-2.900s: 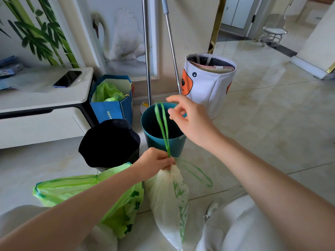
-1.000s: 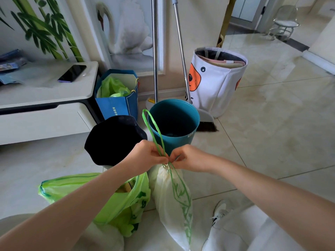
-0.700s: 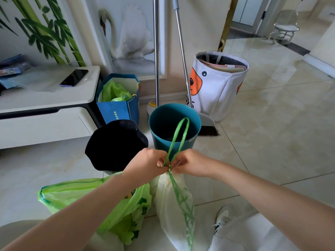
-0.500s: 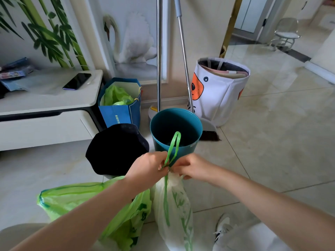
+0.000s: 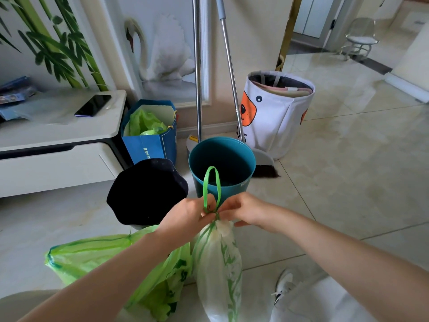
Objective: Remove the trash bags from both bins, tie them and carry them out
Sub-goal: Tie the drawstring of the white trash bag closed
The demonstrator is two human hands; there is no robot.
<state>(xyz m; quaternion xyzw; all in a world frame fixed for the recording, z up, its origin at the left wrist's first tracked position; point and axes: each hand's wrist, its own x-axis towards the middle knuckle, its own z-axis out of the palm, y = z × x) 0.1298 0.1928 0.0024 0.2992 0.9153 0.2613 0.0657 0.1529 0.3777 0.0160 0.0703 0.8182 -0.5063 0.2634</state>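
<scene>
A white trash bag [image 5: 217, 270] with a green leaf print hangs at the centre, its neck gathered. My left hand [image 5: 185, 217] and my right hand [image 5: 241, 209] pinch its green drawstring [image 5: 211, 187] at the knot, one on each side, and a short loop stands up above them. A green trash bag [image 5: 97, 259] lies open on the floor under my left forearm. Behind the hands stand a teal bin [image 5: 222, 161], with no bag inside, and a black-lined bin [image 5: 146, 189].
A broom and dustpan [image 5: 260, 159] lean against the wall behind the teal bin. A blue paper bag [image 5: 151, 145] with green plastic and a white fabric basket [image 5: 276, 112] flank them. A low white cabinet [image 5: 58, 140] holds a phone [image 5: 92, 105]. My shoe [image 5: 283, 287] is at the lower right.
The long drawstring loop that my right hand held high has been pulled down to a short loop. Both hands have come together at the bag's neck.
</scene>
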